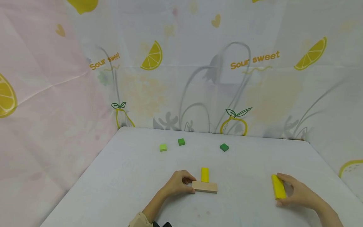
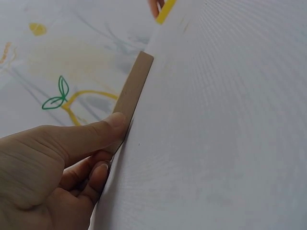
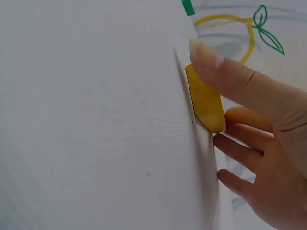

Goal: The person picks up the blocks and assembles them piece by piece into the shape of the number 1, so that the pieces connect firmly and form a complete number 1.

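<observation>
My left hand (image 1: pixel 178 183) pinches the left end of a plain wooden block (image 1: pixel 204 187), thumb on its near side. The block lies crosswise on the white table, as the left wrist view also shows (image 2: pixel 132 93). Right behind it, a yellow block (image 1: pixel 204 174) points away from me, its near end at the wooden block's far edge. Far to the right, my right hand (image 1: pixel 302 192) holds a second yellow block (image 1: pixel 279 187) between thumb and fingers. In the right wrist view the thumb lies over this yellow block (image 3: pixel 207 103), low at the table surface.
Toward the back of the table (image 1: pixel 127 176) lie three small green blocks: a light green one (image 1: pixel 163 148), a mid-green one (image 1: pixel 181 142) and a dark green one (image 1: pixel 224 147). A lemon-printed cloth (image 1: pixel 193 94) hangs behind and at the sides.
</observation>
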Motion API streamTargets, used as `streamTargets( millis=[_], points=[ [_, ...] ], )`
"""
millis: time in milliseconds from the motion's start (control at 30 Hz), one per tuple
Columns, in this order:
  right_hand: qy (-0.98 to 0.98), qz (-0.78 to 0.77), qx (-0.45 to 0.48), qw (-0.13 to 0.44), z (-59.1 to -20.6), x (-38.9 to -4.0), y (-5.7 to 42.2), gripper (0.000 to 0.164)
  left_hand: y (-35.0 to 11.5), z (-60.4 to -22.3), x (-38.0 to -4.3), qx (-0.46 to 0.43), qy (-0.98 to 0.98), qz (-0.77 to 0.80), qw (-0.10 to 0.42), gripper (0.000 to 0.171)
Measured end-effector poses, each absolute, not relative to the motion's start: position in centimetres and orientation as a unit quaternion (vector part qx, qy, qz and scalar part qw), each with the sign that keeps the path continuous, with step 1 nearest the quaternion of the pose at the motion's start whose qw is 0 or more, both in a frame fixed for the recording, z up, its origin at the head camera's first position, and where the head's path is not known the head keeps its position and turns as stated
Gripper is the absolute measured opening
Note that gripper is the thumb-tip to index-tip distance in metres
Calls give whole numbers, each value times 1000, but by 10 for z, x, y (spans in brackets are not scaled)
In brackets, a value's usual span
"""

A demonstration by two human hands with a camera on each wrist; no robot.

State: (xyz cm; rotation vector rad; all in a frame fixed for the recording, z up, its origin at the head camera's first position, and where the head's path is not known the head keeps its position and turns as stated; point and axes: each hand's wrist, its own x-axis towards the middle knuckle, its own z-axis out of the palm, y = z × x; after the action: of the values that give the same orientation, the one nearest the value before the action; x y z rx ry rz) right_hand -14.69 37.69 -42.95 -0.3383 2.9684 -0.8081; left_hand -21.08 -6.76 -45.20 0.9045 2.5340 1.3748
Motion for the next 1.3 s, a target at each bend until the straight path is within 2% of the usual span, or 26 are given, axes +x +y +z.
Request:
streamTargets(
  millis=[267,567,867,1033,1300],
  points=[
    [965,-244,-86,32,-425,-149,373,85,-68,-452,-211,301,836,455,62,34],
    [977,-196,-79,-7,-427,-153,365,86,-68,-451,-211,299,836,456,64,34],
    [966,-246,-75,25,-429,-148,380,83,-68,-451,-210,302,833,459,62,34],
    [966,-246,-79,12,-430,-148,383,78,-68,-451,-210,300,834,459,62,34],
    [966,-246,-83,-5,-435,-144,380,80,-68,-451,-210,298,834,460,66,34]
  ],
)
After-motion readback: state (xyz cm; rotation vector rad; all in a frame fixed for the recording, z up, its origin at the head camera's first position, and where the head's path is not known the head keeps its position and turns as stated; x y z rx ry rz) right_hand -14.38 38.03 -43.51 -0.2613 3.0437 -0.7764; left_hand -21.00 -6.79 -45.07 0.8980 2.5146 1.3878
